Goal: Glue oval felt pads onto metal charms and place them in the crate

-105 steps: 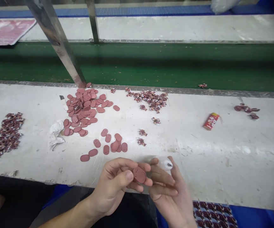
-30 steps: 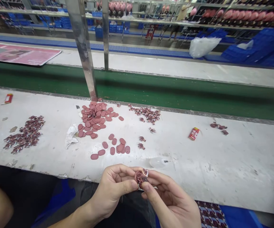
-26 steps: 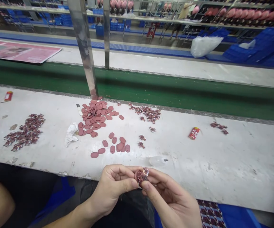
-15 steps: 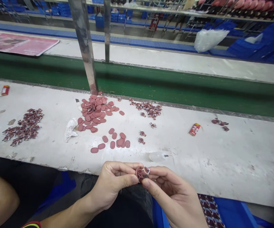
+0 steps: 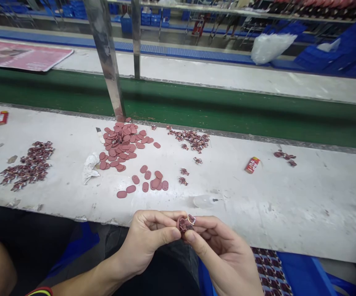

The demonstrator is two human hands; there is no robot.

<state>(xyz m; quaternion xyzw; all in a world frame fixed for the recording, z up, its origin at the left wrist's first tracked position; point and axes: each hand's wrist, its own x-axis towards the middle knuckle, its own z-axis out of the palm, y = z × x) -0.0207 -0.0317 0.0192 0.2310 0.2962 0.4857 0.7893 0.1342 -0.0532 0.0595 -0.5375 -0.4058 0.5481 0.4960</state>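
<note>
Pinching a small maroon piece (image 5: 184, 224), a thin pale loop (image 5: 191, 219) showing at its edge, between the fingertips of the left hand (image 5: 148, 242) and the right hand (image 5: 222, 257). Curling both hands nearly closed around it, thumbs pressing from the near side, just in front of the near edge of the scuffed white bench (image 5: 307, 205). Showing below the right hand, a blue crate (image 5: 301, 269) lying beside a patterned fabric (image 5: 268, 273).

Lying just beyond the hands, a clear plastic bottle (image 5: 205, 201) resting on its side. Spreading farther along the bench, loose maroon oval pads (image 5: 145, 187) trailing toward a heaped pile of the same pads (image 5: 119, 139), with a crumpled white cloth (image 5: 90, 167) beside it. Scattering to either side, clusters of small printed maroon pieces (image 5: 26, 166) (image 5: 190, 139), and off to the right, a red packet (image 5: 252, 165).

Running behind the bench, a green belt (image 5: 196, 98), crossed by a steel upright (image 5: 105, 57). Lying farther off, a pink printed sheet (image 5: 23, 57) and a white plastic bag (image 5: 272, 48).
</note>
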